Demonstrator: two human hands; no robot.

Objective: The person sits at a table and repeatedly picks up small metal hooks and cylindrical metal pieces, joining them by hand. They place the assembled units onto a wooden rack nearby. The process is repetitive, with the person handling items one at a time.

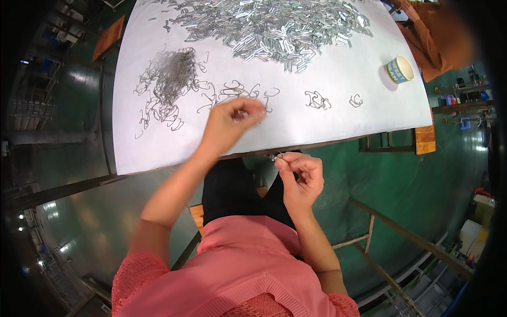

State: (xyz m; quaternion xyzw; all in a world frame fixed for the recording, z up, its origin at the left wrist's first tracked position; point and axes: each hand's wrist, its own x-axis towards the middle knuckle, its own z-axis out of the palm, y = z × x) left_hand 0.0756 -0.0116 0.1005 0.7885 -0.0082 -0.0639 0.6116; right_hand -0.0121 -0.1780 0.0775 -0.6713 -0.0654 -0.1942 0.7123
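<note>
My left hand (232, 120) is over the near part of the white table, its fingers curled together and blurred at the tips. Bent wire hooks (232, 91) lie just beyond it, and one thin hook (271, 94) is right by the fingertips. Whether the hand holds anything is hidden. Just off the table's near edge, above my lap, my right hand (305, 179) pinches a small metal piece with a bent wire (275, 157) between thumb and forefinger. Its exact shape is too small to make out.
A wide heap of short shiny metal strips (280, 37) covers the table's far side. Tangled wire hooks (171, 79) lie at left; small hook clusters (317, 100) (356, 100) lie to the right. A paper cup (400, 70) stands near a person in a brown sleeve (426, 47).
</note>
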